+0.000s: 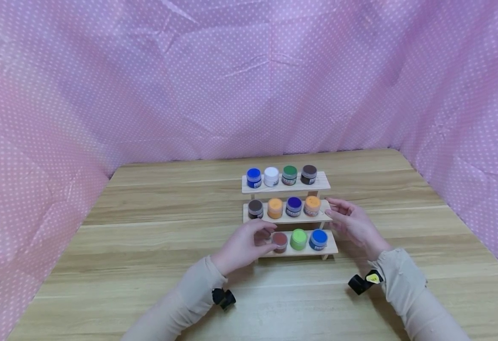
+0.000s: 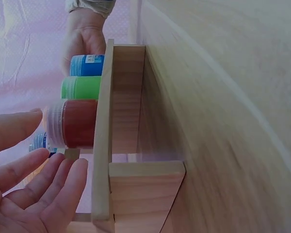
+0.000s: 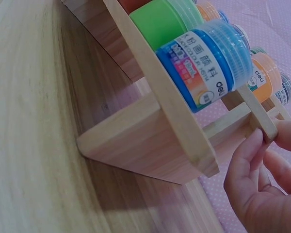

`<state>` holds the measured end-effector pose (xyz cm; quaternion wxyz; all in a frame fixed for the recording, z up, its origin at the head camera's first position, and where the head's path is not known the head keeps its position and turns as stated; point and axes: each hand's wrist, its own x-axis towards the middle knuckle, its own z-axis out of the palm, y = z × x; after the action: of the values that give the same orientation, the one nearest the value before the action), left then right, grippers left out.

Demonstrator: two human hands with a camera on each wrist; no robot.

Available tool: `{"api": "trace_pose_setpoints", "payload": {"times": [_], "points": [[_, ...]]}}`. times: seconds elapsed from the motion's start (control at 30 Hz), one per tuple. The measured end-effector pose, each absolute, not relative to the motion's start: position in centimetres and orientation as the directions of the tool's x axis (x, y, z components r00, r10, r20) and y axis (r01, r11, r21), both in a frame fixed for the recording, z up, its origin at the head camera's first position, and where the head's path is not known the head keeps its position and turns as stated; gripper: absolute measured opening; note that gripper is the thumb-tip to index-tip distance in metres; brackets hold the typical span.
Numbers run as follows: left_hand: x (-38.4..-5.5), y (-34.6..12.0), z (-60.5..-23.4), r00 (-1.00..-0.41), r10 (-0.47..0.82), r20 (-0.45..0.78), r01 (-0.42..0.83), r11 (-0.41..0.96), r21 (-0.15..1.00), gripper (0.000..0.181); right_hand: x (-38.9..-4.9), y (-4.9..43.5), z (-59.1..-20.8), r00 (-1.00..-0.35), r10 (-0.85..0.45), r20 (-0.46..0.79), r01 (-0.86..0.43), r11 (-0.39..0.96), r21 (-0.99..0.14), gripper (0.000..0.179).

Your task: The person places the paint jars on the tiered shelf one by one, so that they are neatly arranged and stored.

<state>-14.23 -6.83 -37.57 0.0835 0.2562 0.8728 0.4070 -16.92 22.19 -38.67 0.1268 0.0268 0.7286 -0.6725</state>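
Note:
A three-tier wooden display stand (image 1: 289,187) holds small paint jars on each step. My left hand (image 1: 245,241) is at the left of the bottom step, thumb and fingers spread beside a red-brown paint jar (image 1: 280,241). In the left wrist view, the fingertips (image 2: 80,170) are close to that jar's clear lid, with a gap showing. Right of it sit a light green jar (image 1: 298,239) and a blue jar (image 1: 318,239). My right hand (image 1: 355,225) pinches the right end of the middle board (image 3: 262,119) between thumb and fingers.
The middle step carries a dark brown jar (image 1: 255,209), two orange jars and a dark blue one (image 1: 293,206). Blue, white (image 1: 271,176), green and brown jars line the top step. A wood-grain table (image 1: 168,227) lies beneath, with a pink dotted cloth (image 1: 249,85) behind.

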Motion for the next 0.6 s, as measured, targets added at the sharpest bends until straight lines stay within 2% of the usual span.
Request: {"api": "trace_pose_setpoints", "payload": {"times": [0.13,0.3,0.6], "points": [[-14.1,-7.2,-37.4,-0.856,0.507,0.099,0.386,0.502,0.774,0.038,-16.9,22.3,-38.6,-0.965,-0.135,-0.225,0.218,0.067,-0.974,0.064],[-14.1,-8.1,-37.2,-0.873,0.475,0.109,0.351,0.459,0.816,0.035,-16.9,22.4,-38.5,-0.965,-0.131,-0.228,0.216,0.101,-0.971,0.064],[-14.1,-10.4,-36.6,-0.929,0.329,0.172,0.307,0.422,0.853,0.035,-17.1,22.7,-38.2,-0.959,-0.136,-0.249,0.221,0.195,-0.956,0.065]]}}
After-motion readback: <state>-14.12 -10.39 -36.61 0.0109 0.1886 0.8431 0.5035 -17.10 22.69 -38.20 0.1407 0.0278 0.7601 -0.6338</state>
